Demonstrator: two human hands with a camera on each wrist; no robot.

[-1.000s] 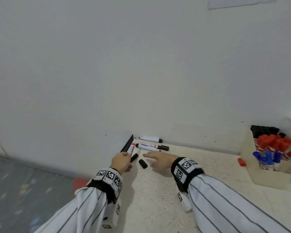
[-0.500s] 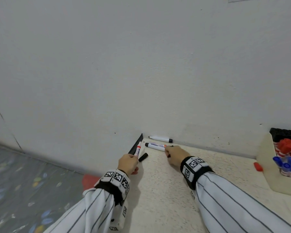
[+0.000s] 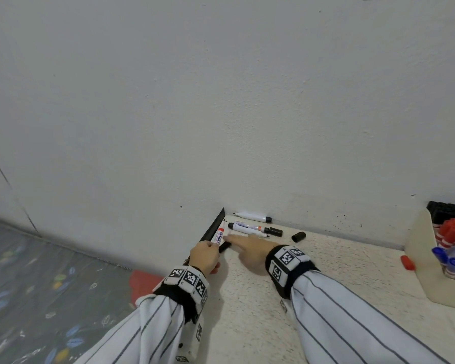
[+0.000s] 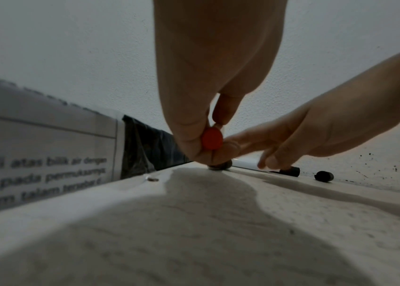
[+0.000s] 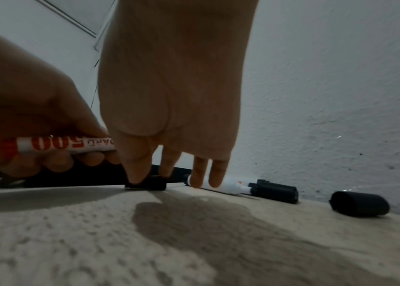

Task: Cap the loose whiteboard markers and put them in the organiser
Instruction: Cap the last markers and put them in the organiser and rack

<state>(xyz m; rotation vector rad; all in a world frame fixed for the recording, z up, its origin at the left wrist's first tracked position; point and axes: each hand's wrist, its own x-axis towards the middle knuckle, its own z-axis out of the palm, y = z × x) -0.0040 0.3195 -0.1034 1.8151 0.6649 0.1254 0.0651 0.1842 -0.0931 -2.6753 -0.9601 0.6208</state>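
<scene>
1. Meanwhile, the right hand had left the markers by the wall, where it was half a second before, and come across to the black cap lying beside the left hand.
2. That suggested capping was about to begin; the organiser stood well apart at the right, with nothing newly added.
3. The left hand was curled round the red-printed marker, its barrel pointing toward the wall.
4. The right hand's thumb and forefinger touched the cap on the table; the other fingers hung straight, so a firm pinch could not be confirmed.
</scene>
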